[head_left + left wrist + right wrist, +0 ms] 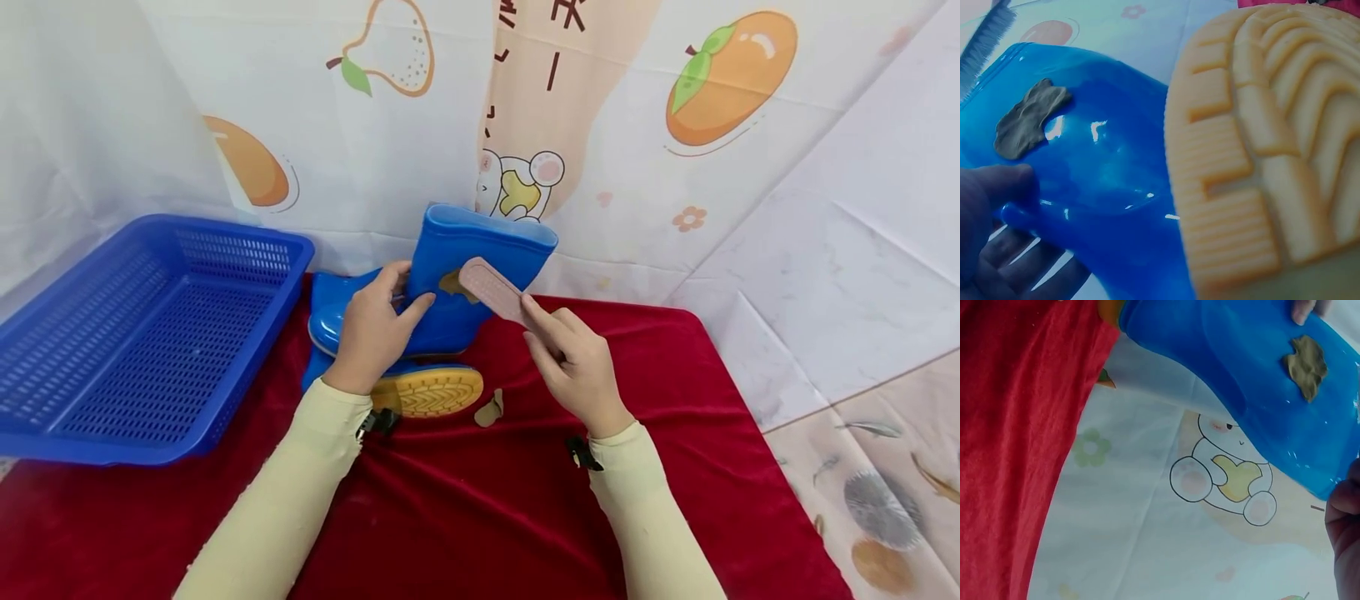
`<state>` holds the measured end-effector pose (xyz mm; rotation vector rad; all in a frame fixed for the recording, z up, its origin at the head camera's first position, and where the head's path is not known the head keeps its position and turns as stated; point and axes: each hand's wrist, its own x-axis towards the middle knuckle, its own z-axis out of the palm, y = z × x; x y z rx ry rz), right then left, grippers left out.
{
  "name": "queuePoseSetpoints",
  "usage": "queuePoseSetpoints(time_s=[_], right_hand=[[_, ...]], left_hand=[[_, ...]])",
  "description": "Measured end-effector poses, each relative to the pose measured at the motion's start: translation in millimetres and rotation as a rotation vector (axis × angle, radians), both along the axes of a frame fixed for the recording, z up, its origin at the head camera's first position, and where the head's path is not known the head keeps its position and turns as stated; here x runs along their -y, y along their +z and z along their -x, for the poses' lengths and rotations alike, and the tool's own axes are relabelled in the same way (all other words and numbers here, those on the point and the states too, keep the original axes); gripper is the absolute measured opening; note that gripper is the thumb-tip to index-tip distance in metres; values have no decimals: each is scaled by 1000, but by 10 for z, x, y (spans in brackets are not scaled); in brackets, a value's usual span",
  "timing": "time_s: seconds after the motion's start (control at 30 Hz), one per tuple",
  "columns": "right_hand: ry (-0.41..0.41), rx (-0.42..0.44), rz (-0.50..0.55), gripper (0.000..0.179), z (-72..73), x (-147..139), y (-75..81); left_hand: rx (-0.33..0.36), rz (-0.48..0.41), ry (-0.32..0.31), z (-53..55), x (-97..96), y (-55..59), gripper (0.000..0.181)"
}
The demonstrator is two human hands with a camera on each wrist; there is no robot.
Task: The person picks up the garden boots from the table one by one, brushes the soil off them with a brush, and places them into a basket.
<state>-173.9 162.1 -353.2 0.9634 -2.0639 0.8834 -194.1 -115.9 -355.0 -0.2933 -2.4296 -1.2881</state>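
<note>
I had the left hand [377, 323] gripping a blue boot [480, 237], the right hand [581, 364] a brush [497, 289], the boot's brown patch [1025, 124] apparently awaiting removal.

Pale yellow long sleeves [288, 483] with small black devices [381, 421] at both cuffs [624, 443].

Basket [168, 358]: cropped, head view's left edge.
Brush [986, 44]: cropped, left wrist view's upper left.
Lower boot [435, 392]: partly hidden behind left hand [375, 329], head view centre.
</note>
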Motion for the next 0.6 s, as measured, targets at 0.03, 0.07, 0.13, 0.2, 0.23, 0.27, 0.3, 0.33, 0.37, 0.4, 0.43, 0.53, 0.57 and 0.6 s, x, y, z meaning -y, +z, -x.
queuePoseSetpoints(time_s=[0.03, 0.07, 0.13, 0.2, 0.23, 0.27, 0.3, 0.33, 0.37, 0.4, 0.43, 0.53, 0.57, 0.6], right_hand=[[1, 1, -6, 50, 11, 0, -12], [-1, -2, -12, 50, 19, 4, -22], [-9, 0, -13, 50, 27, 15, -45], [-23, -6, -16, 50, 31, 24, -59], [-30, -5, -15, 50, 33, 27, -65], [-36, -7, -15, 50, 34, 32, -69], [-42, -6, -14, 50, 35, 36, -71], [-47, -11, -21, 50, 33, 36, -73], [-52, -13, -26, 51, 30, 41, -75], [-54, -11, -32, 52, 27, 46, -76], [-56, -7, -35, 52, 23, 54, -75], [-60, 5, -44, 53, 5, 81, -68], [-62, 10, -42, 53, 0, 90, -66], [-65, 16, -39, 53, -5, 99, -65]], left_hand=[[2, 14, -17, -5, 6, 11, 49], [3, 29, -41, -10, 16, 21, 49], [4, 63, -98, -23, 45, 45, 50], [10, 87, -156, -32, 79, 65, 50], [5, 94, -180, -33, 94, 72, 49], [-2, 98, -197, -31, 105, 80, 47], [-13, 103, -203, -30, 113, 87, 45], [-23, 106, -202, -28, 118, 89, 43], [-35, 108, -197, -26, 120, 91, 41], [-50, 114, -187, -24, 122, 94, 40], [-63, 119, -178, -24, 123, 101, 38], [-75, 153, -161, -41, 134, 127, 37], [-73, 164, -161, -50, 137, 136, 37], [-71, 174, -160, -56, 141, 141, 37]])
